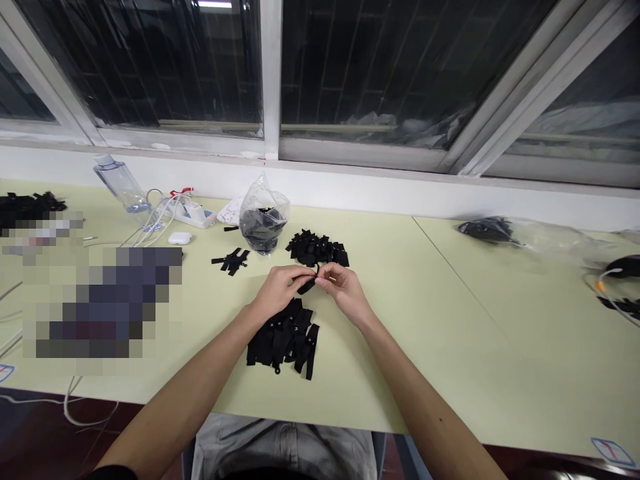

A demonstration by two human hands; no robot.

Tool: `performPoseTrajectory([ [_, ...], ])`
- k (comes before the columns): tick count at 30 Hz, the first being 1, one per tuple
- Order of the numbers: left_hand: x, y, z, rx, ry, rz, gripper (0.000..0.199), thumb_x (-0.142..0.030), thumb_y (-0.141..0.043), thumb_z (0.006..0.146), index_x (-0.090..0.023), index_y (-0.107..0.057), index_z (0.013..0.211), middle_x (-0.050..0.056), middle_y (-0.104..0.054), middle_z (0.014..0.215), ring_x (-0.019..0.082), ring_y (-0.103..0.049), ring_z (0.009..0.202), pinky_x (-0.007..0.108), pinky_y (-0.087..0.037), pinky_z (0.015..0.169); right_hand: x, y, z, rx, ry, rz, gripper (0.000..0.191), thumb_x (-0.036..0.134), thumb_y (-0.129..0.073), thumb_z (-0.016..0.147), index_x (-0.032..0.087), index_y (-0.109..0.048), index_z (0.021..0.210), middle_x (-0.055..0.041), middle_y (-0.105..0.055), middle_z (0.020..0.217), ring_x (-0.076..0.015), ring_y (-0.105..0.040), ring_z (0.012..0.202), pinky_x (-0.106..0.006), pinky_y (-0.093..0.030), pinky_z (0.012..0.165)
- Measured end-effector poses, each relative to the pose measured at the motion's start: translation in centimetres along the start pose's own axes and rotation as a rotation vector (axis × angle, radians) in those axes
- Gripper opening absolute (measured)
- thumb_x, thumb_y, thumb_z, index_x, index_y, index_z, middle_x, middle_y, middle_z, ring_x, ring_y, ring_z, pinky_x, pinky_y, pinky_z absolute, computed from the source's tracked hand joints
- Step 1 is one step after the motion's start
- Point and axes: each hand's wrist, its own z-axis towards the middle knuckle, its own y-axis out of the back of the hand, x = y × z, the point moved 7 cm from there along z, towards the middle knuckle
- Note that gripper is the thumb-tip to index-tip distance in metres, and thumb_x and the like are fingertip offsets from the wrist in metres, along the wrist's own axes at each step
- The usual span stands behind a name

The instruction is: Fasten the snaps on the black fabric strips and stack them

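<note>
Both my hands meet over the table, pinching one short black zipper (pixel 307 286) between the fingertips. My left hand (pixel 280 288) has its thumb and fingers closed on the zipper's upper left part. From the right, my right hand (pixel 341 285) grips the same zipper at its end, fingers curled. Fingers hide part of the strip, which looks bent. Below my hands lies a loose pile of black zippers (pixel 285 340), some showing small pale marks. Just beyond them sits a second black zipper pile (pixel 316 248).
A few zippers (pixel 233 260) lie to the left, near a clear plastic bag (pixel 264 223) with black pieces inside. Farther left are a white earbud case (pixel 180 238), a power strip (pixel 195 215) with cables and a water bottle (pixel 120 187). Another plastic bag (pixel 545 240) lies right.
</note>
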Motion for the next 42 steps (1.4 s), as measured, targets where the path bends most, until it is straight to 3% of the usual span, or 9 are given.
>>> performPoseTrajectory([
  [9, -0.2, -0.5, -0.1, 0.082, -0.026, 0.095, 0.027, -0.027, -0.047, 0.098, -0.021, -0.072, 0.107, 0.006, -0.074, 0.097, 0.019, -0.067, 0.086, 0.029, -0.050, 0.078, -0.3, 0.2, 0.1, -0.013, 0.003, -0.076, 0.017, 0.035, -0.067, 0.086, 0.020, -0.060, 0.083, -0.0001, -0.054, 0.078, -0.0153, -0.048, 0.072, -0.028, -0.039, 0.066],
  [14, -0.4, -0.6, -0.2, 0.102, -0.027, 0.094, 0.028, -0.025, -0.046, 0.098, -0.022, -0.071, 0.111, 0.006, -0.073, 0.105, 0.019, -0.067, 0.091, 0.028, -0.050, 0.080, -0.4, 0.2, 0.0, -0.012, 0.002, -0.114, 0.015, 0.033, -0.066, 0.086, 0.020, -0.060, 0.083, 0.0001, -0.054, 0.078, -0.0152, -0.047, 0.071, -0.029, -0.038, 0.066],
  [25, -0.6, -0.7, -0.1, 0.125, -0.011, 0.082, 0.030, -0.031, -0.042, 0.100, -0.019, -0.069, 0.101, 0.006, -0.071, 0.094, 0.018, -0.063, 0.083, 0.027, -0.045, 0.076, 0.0, 0.0, 0.0, 0.021, 0.014, -0.138, 0.016, 0.034, -0.064, 0.088, 0.019, -0.060, 0.083, -0.0005, -0.055, 0.079, -0.0159, -0.049, 0.073, -0.030, -0.038, 0.068],
  [42, -1.3, -0.7, -0.1, 0.114, 0.023, 0.043, 0.022, -0.026, -0.046, 0.094, -0.018, -0.066, 0.090, 0.002, -0.067, 0.079, 0.015, -0.058, 0.073, 0.025, -0.043, 0.071, 1.6, -0.3, -0.5, 0.002, 0.125, -0.316, 0.009, 0.027, -0.058, 0.091, 0.021, -0.058, 0.083, -0.0017, -0.056, 0.081, -0.0171, -0.050, 0.072, -0.031, -0.040, 0.066],
])
